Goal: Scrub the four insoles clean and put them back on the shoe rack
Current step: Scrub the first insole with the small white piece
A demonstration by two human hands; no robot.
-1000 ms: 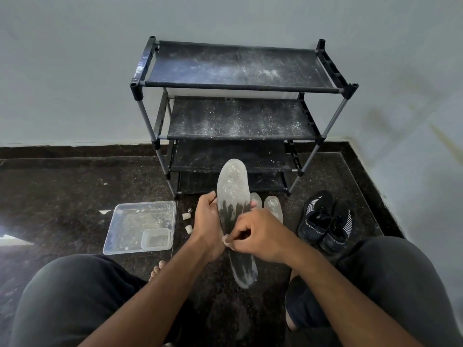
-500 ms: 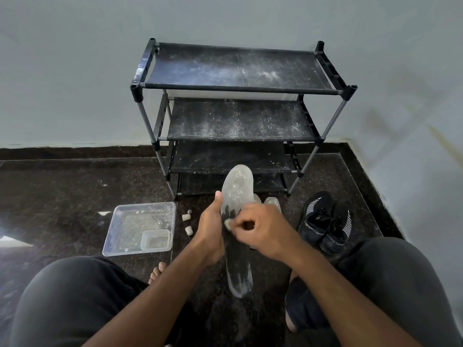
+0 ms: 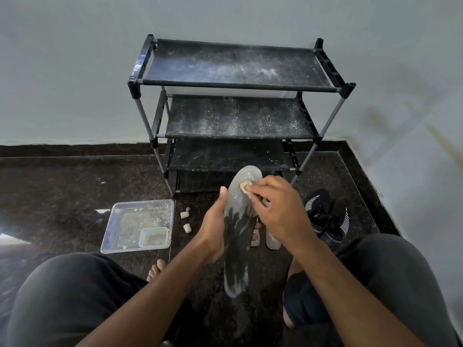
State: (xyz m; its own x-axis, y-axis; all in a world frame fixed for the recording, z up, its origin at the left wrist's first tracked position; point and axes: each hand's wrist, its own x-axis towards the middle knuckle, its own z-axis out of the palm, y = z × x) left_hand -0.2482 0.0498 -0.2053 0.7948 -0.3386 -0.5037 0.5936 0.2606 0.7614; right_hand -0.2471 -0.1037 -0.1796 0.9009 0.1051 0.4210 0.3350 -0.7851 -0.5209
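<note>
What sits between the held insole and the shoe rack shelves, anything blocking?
Nothing visible. The left hand holds the insole upright just in front of the shoe rack; its shelves show only white powder. The right hand rubs a small pad on the insole's toe end.

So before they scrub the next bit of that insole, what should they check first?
1. Left hand grips the insole at its middle: ok.
2. Right hand pinches the small scrub pad, pressed near the insole's top end: ok.
3. Insole scrubbed all over: not ok, the top part looks pale and dusty, the middle dark.
4. Other insoles waiting on the floor: ok, though how many cannot tell.
5. Shoe rack clean for putting back: not ok, shelves show white dust.
</note>
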